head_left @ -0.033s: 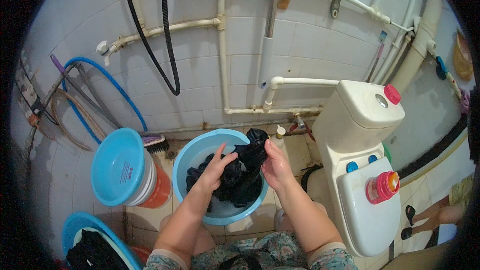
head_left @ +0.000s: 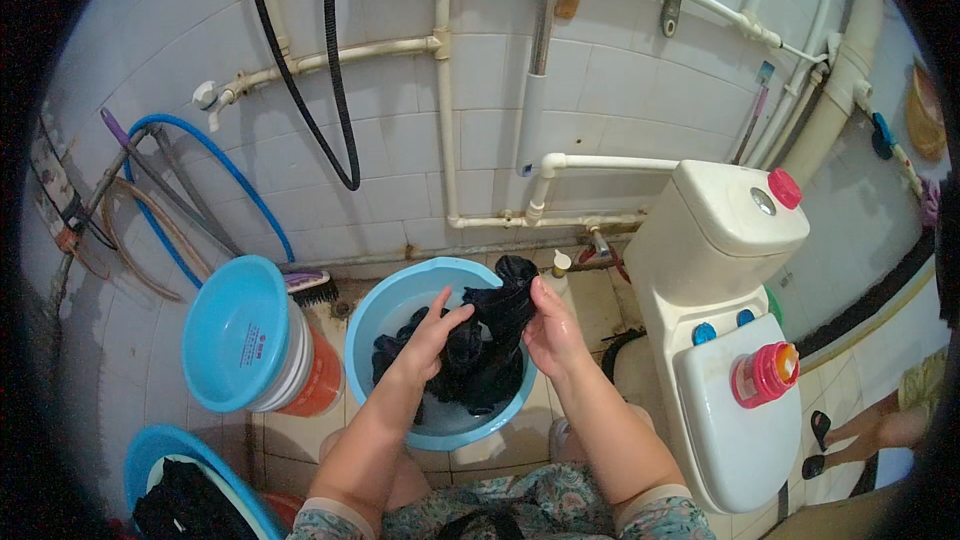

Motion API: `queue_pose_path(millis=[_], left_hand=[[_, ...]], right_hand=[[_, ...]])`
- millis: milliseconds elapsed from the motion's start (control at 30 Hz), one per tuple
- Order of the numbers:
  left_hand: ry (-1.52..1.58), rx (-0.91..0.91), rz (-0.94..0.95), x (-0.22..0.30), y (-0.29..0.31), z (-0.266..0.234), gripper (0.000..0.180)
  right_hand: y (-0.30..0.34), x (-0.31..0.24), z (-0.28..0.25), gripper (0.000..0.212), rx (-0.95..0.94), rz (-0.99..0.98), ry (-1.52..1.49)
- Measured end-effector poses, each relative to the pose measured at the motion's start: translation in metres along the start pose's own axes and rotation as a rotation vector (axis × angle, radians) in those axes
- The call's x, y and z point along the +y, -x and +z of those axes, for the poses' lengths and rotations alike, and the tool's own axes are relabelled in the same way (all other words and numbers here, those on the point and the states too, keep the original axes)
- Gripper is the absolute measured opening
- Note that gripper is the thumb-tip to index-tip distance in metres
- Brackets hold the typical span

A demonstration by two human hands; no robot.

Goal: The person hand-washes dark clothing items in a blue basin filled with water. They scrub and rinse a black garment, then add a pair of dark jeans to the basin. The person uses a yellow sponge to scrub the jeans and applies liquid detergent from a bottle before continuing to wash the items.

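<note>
A light blue basin point(head_left: 362, 325) stands on the floor in front of me, with water and a wet black garment point(head_left: 462, 352) in it. Part of the dark cloth is raised above the basin's far right side. On the right of that raised part, my right hand point(head_left: 553, 335) pinches the fabric between thumb and fingers. My left hand point(head_left: 428, 342) grips the same garment from the left, its thumb lying across the cloth; some of its fingertips are hidden behind the fabric.
To the left, a blue basin point(head_left: 225, 350) sits on stacked buckets point(head_left: 312, 380). Nearer is another blue tub point(head_left: 150, 445) holding black clothing point(head_left: 190, 505). A pump bottle point(head_left: 558, 275) and a scrub brush point(head_left: 312, 285) stand behind. The toilet point(head_left: 745, 450), carrying a red jar point(head_left: 762, 378), is right; another person's feet point(head_left: 835, 440) show beyond.
</note>
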State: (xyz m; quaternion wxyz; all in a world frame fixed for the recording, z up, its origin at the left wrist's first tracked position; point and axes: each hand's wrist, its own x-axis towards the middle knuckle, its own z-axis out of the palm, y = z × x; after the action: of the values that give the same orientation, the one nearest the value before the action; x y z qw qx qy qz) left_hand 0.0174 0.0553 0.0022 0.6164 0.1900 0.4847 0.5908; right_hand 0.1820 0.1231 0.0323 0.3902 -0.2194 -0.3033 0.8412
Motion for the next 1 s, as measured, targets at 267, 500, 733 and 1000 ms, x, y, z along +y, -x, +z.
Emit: queue_pose_path(millis=[267, 500, 733, 1000], left_hand=[[0.285, -0.172, -0.143, -0.003, -0.006, -0.015, 0.041], [0.388, -0.041, 0.062, 0.011, -0.004, -0.023, 0.036], [0.467, 0.058, 0.149, 0.019, -0.003, -0.031, 0.025], [0.447, 0.068, 0.236, 0.025, -0.004, -0.045, 0.025]], right_hand=[[-0.005, -0.012, 0.0, 0.034, 0.106, -0.11, -0.074], [-0.004, -0.018, -0.004, 0.075, 0.191, -0.027, 0.26], [0.006, -0.012, -0.005, 0.075, 0.01, -0.076, 0.704], [-0.006, -0.01, -0.019, 0.036, 0.271, -0.35, 0.908]])
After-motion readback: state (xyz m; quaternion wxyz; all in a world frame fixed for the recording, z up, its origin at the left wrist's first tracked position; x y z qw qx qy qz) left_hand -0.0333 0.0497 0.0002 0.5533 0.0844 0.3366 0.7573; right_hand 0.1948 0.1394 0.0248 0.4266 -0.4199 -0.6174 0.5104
